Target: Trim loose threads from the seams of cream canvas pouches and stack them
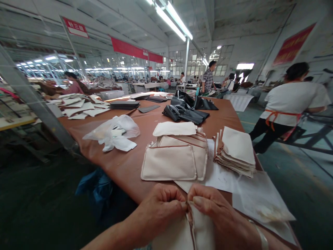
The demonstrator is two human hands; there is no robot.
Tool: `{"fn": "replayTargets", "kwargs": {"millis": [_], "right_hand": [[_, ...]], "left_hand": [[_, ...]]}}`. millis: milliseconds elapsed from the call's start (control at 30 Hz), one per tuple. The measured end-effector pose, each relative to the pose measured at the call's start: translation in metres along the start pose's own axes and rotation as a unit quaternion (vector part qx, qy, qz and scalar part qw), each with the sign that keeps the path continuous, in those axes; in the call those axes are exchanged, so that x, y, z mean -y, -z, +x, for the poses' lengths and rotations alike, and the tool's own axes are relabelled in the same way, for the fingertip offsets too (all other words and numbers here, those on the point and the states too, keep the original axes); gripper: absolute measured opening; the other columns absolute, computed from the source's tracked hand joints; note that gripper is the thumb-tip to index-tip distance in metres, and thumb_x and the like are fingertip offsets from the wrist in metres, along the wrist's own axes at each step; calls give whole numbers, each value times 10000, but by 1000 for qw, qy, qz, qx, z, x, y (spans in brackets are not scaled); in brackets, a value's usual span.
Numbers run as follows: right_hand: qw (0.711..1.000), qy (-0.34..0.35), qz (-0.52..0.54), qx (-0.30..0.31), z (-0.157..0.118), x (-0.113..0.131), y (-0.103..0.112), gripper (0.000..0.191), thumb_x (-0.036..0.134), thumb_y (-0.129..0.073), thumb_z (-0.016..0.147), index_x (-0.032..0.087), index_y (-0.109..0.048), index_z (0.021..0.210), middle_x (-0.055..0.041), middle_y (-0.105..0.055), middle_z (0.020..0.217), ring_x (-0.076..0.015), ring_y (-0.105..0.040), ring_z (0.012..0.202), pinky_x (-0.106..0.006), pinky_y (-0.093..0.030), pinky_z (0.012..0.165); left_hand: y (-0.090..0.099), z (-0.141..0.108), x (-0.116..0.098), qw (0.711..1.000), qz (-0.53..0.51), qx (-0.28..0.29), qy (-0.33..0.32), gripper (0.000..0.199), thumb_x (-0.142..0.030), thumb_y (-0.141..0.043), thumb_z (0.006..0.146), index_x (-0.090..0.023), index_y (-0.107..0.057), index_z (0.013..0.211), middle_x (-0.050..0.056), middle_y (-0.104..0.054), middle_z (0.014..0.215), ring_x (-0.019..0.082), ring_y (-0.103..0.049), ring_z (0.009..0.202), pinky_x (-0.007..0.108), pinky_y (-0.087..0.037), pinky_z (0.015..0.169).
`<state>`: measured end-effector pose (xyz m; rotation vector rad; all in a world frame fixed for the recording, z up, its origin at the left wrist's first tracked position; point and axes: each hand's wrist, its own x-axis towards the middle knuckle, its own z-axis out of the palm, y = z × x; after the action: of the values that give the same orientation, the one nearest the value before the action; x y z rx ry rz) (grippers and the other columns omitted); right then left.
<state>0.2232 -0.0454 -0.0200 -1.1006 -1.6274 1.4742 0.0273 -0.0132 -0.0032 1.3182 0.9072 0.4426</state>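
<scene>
Low in the middle of the head view, a cream fabric pouch [205, 229] with a brown-edged opening hangs between my hands. My left hand [162, 205] pinches the pouch's top edge on the left of the brown seam. My right hand [210, 205] grips the same edge just to the right, thumb on top, the two hands almost touching. The pouch's lower part runs out of the picture. Just beyond my hands lies a loose pile of similar cream pouches [168, 163], their brown edges showing. A neater stack of cream pouches [236, 149] stands to the right.
The brown-covered table [122, 163] carries a clear plastic bag [117, 130], black handbags [184, 109], dark flat panels [125, 105] and a heap of white pieces [78, 106]. A metal post [39, 100] rises at left. A person in a white top [293, 99] stands at right.
</scene>
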Motion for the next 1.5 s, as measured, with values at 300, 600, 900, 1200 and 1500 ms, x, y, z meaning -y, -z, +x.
{"fn": "replayTargets", "kwargs": {"millis": [300, 600, 900, 1200, 1500], "right_hand": [[997, 3, -56, -58, 11, -15, 0, 151, 266, -534, 802, 151, -571, 712, 8, -553, 633, -126, -437, 597, -239, -348, 550], [949, 162, -209, -173, 8, -25, -11, 134, 74, -531, 716, 168, -623, 686, 26, -598, 593, -95, -525, 523, -186, -367, 504], [835, 380, -395, -60, -6, -23, 4, 183, 94, -420, 931, 162, -557, 1032, -33, -608, 782, -148, -533, 659, -248, -385, 587], [764, 443, -468, -31, -8, -22, 8, 228, 168, -333, 1013, 116, -543, 1084, -37, -612, 736, -175, -509, 619, -308, -349, 572], [970, 147, -183, -63, -25, -13, 13, 314, 404, -360, 1024, 214, -594, 1108, -33, -642, 909, -162, -583, 788, -254, -452, 723]], "left_hand": [[-3, 0, -2, 987, 125, -50, -87, 211, -279, -581, 804, -128, -653, 676, -29, -523, 621, 107, -412, 601, 207, -329, 560], [2, 4, 1, 996, 78, 41, -31, 209, -294, -584, 805, -128, -594, 680, -34, -441, 632, 100, -320, 599, 218, -243, 524], [3, -2, 11, 991, -118, -9, 59, 353, -459, -651, 802, -116, -680, 728, 15, -561, 692, 132, -469, 631, 217, -345, 551], [9, 3, 15, 989, -87, 102, 63, 458, -524, -790, 721, -124, -572, 682, -35, -443, 608, 65, -308, 512, 217, -198, 472], [15, 3, 3, 988, -13, 149, -34, 398, -485, -722, 812, -101, -629, 765, -27, -480, 668, 77, -337, 585, 208, -225, 516]]}}
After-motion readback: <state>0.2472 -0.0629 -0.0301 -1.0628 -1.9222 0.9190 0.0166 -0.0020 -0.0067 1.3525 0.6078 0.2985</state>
